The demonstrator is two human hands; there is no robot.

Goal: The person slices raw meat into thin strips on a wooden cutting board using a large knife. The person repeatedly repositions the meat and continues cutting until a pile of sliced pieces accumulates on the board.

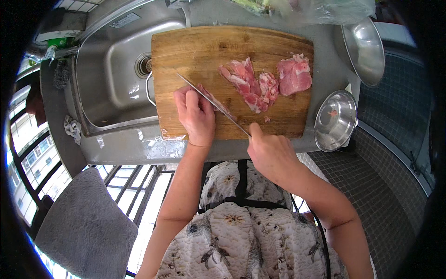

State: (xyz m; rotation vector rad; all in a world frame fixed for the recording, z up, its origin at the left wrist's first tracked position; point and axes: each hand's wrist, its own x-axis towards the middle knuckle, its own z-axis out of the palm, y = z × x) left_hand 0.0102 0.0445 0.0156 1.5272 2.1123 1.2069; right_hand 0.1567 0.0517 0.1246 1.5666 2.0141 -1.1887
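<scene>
A wooden cutting board [195, 48] lies on the counter in front of me. My right hand [271, 150] grips a kitchen knife [216, 104] at the board's near edge, its blade slanting up and to the left. Against the blade's left side, my left hand [195, 117] has its fingers curled down on a strip of raw meat [208, 93], mostly hidden by hand and blade. Sliced raw meat [244, 82] lies mid-board, beside a small heap of chopped pieces [268, 87]. A larger chunk of raw meat [294, 75] sits at the right.
The steel sink [120, 69] is left, partly overlapped by the board. Two metal bowls, a smaller one [336, 122] holding a small scrap and a larger one [364, 52], stand on the right. A clear plastic bag [313, 12] lies behind. A crumpled cloth [72, 128] rests beside the sink.
</scene>
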